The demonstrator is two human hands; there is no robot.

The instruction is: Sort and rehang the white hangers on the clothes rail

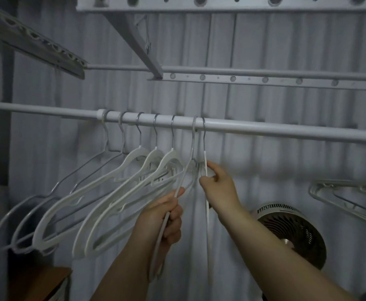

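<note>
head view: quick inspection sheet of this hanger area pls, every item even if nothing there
surface: no table seen; clothes rail runs across the view.
job's things: seven hangers hooked on the rail; five free hangers slant left, sixth hanger and seventh hanger are held.
clutter: loose hangers at the right edge, off the rail.
hands: left hand grips the sixth hanger's arm; right hand pinches the seventh near its neck.
cables: nothing seen.
surroundings: corrugated wall, perforated bars overhead, round fan low right.
</note>
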